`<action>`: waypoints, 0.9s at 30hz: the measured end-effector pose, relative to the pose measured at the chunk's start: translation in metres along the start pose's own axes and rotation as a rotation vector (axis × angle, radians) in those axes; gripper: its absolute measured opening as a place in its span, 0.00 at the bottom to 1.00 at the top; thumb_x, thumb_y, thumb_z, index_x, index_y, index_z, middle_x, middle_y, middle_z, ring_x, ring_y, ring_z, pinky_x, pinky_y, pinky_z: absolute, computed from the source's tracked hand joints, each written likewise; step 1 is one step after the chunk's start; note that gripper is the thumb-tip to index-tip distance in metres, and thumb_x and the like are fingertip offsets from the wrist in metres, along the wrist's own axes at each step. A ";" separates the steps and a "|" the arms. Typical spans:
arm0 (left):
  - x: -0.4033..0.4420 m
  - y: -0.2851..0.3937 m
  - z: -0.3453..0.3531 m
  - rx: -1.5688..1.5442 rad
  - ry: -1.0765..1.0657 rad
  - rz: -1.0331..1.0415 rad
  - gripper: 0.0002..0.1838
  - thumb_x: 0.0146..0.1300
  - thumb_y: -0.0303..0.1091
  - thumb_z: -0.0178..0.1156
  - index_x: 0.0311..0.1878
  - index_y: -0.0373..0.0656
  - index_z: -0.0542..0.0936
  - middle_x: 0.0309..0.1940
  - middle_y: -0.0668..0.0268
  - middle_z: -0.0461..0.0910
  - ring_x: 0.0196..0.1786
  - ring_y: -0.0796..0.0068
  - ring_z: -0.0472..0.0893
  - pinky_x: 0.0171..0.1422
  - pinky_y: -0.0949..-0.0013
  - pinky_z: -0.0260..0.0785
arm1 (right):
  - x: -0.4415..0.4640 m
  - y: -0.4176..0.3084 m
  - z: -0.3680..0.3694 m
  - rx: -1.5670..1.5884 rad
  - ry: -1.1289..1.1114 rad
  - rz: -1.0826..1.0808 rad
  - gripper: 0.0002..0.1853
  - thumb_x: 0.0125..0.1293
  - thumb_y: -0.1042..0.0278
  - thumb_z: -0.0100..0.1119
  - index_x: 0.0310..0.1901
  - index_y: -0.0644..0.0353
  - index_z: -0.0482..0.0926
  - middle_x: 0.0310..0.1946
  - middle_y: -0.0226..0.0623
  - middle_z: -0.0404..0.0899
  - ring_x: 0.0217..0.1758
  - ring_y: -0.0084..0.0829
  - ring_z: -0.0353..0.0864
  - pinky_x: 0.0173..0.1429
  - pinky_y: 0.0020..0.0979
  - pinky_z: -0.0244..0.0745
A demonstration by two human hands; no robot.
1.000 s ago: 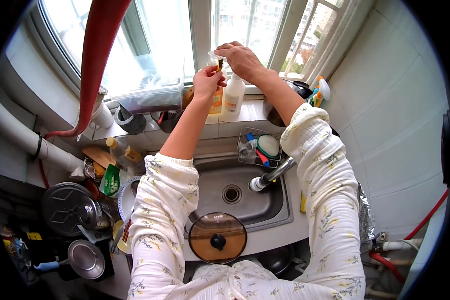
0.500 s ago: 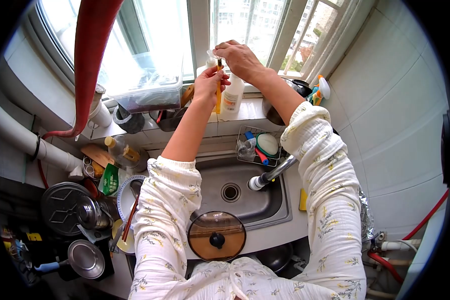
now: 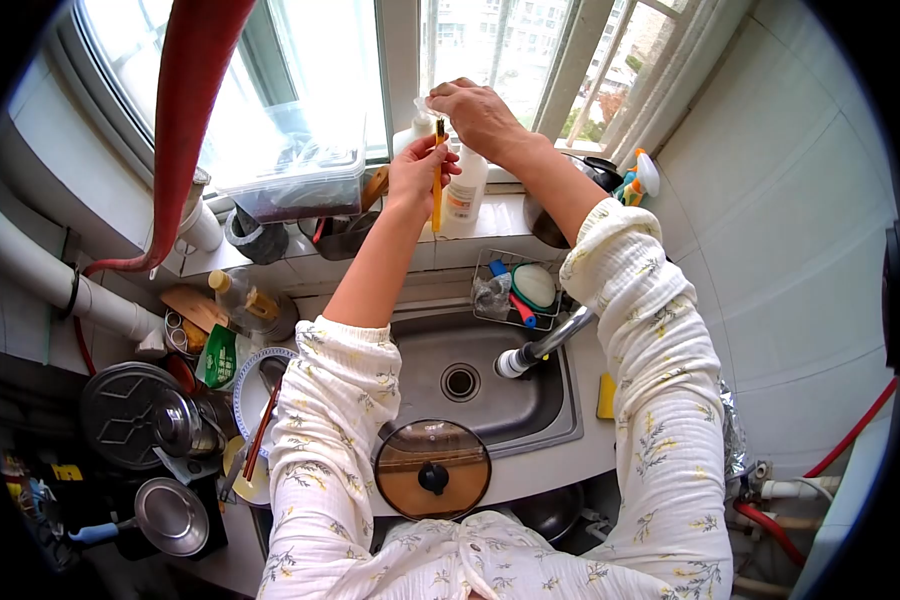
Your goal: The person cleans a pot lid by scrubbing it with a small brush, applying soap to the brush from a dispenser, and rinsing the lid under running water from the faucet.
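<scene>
My left hand (image 3: 417,172) is closed around a slim yellow stick (image 3: 437,200) with a dark upper end, held upright in front of the windowsill. Just above it is my right hand (image 3: 480,117), its fingers bent and drawn together over the stick's top. Whatever those fingers grip is hidden; a small clear or whitish piece shows beside their tips. Behind the hands, a white bottle (image 3: 464,192) with an orange label stands on the sill. A second white bottle (image 3: 417,130) is partly covered by my left hand.
Below my arms lies a steel sink (image 3: 430,350) with a faucet (image 3: 545,345) and a wire basket (image 3: 490,310) of scrubbers. A glass lid (image 3: 433,440) rests at its front edge. Pans and dishes crowd the left; a red hose (image 3: 185,110) hangs in front of the window.
Both hands stay almost in place. The yellow stick sits very slightly lower, and the view has shifted a little.
</scene>
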State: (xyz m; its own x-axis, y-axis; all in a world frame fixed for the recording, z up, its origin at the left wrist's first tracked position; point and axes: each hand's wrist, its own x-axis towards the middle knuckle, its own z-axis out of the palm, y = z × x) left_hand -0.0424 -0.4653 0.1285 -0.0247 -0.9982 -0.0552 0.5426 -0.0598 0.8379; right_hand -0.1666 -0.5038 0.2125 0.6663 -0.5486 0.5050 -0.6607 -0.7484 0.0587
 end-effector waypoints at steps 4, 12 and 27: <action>-0.003 0.001 0.006 -0.006 0.025 0.000 0.12 0.67 0.27 0.56 0.52 0.36 0.76 0.31 0.61 0.80 0.30 0.74 0.79 0.29 0.79 0.69 | 0.001 -0.002 -0.003 -0.009 -0.035 0.016 0.17 0.60 0.80 0.50 0.50 0.63 0.80 0.52 0.37 0.79 0.59 0.37 0.74 0.64 0.34 0.69; -0.001 -0.002 0.000 -0.004 0.038 0.012 0.12 0.66 0.27 0.57 0.52 0.37 0.77 0.30 0.61 0.79 0.29 0.74 0.79 0.29 0.79 0.68 | -0.002 -0.002 -0.002 0.024 -0.015 0.022 0.18 0.59 0.83 0.48 0.50 0.63 0.80 0.53 0.38 0.79 0.58 0.37 0.74 0.64 0.34 0.70; -0.003 -0.003 -0.004 0.039 0.010 0.086 0.12 0.66 0.26 0.57 0.52 0.36 0.77 0.31 0.62 0.80 0.29 0.75 0.79 0.28 0.79 0.67 | -0.002 0.000 0.004 0.027 0.009 0.015 0.18 0.58 0.83 0.50 0.50 0.64 0.79 0.51 0.39 0.79 0.57 0.38 0.74 0.62 0.34 0.70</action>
State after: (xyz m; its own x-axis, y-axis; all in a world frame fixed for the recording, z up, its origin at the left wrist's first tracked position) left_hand -0.0410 -0.4620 0.1239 0.0292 -0.9995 0.0129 0.5095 0.0260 0.8601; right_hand -0.1666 -0.5042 0.2086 0.6532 -0.5568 0.5131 -0.6609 -0.7500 0.0274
